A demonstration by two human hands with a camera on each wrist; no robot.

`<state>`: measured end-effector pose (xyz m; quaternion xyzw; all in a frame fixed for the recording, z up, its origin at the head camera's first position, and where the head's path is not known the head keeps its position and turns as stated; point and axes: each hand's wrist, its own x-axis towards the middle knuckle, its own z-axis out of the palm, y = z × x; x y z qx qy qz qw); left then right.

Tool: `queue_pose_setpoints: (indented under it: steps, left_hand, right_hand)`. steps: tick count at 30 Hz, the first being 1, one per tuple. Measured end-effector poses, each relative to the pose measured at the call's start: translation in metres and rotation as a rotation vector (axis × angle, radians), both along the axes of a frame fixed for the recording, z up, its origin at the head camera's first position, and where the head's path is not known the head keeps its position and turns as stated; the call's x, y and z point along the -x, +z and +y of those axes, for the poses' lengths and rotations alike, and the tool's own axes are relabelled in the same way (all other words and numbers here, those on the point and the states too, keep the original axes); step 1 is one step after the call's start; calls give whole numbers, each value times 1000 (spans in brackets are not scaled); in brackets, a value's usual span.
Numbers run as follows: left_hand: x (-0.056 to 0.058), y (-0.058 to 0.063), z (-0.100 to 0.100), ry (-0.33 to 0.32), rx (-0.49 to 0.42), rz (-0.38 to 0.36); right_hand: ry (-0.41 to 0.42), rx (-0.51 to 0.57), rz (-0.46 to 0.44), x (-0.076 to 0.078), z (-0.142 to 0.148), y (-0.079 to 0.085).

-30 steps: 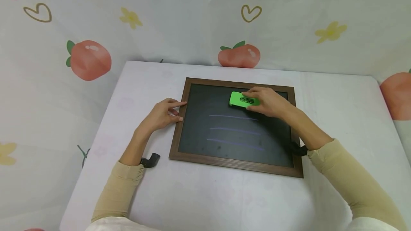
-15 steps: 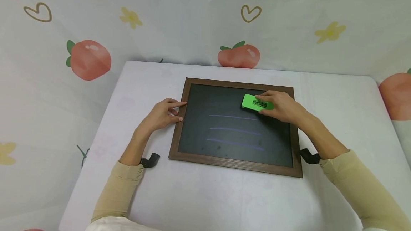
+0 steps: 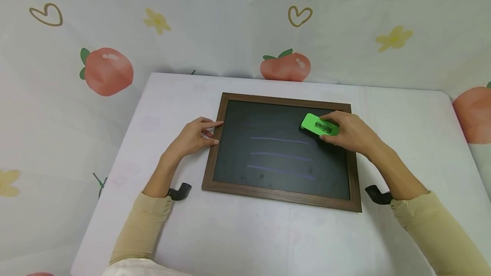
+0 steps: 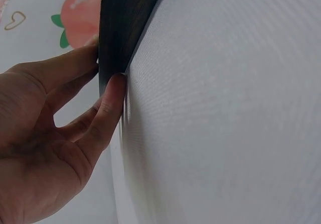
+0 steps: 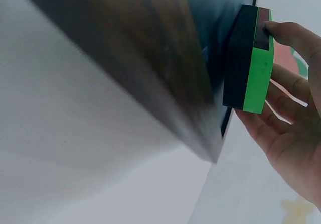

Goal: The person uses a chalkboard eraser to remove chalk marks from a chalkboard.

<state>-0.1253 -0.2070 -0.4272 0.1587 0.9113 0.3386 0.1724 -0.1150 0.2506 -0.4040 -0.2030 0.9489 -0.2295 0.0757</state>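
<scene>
A blackboard (image 3: 284,118) in a brown wooden frame (image 3: 284,196) lies on the white table, bearing three thin purple chalk-like lines (image 3: 281,156). My right hand (image 3: 349,133) grips a green board eraser (image 3: 316,125) by its sides, near the board's upper right. In the right wrist view the eraser's dark felt side (image 5: 239,58) faces the board surface, thumb on one side and fingers on the other. My left hand (image 3: 193,136) rests against the frame's left edge, index finger extended onto it. The left wrist view has the thumb (image 4: 116,86) touching the frame's outer side.
The white table (image 3: 245,237) stretches around the board on all sides. Behind it hangs a white cloth backdrop (image 3: 222,24) printed with peaches, hearts and flowers. A black curved wrist mount sits on each wrist, the left one (image 3: 180,191) over the table.
My right hand has slid the eraser rightward across the upper part of the board, tilting it slightly. The left hand, the board and the three lines look unchanged.
</scene>
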Motion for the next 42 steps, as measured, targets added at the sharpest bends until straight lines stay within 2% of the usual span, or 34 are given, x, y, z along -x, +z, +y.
queue_pose_setpoints:
  steps: [5,12,29,42]
  left_hand:
    - [0,0,-1,3,1,-6]
    - [1,-2,-2,3,5,-8]
    - [0,-1,1,20,1,-24]
    - [-1,-1,0,9,2,-8]
  right_hand:
    - [-70,12,-17,-5,11,-2]
    - [-105,38,4,-9,21,-5]
    - [-120,93,72,-19,31,-8]
    - [-89,124,68,-29,33,-9]
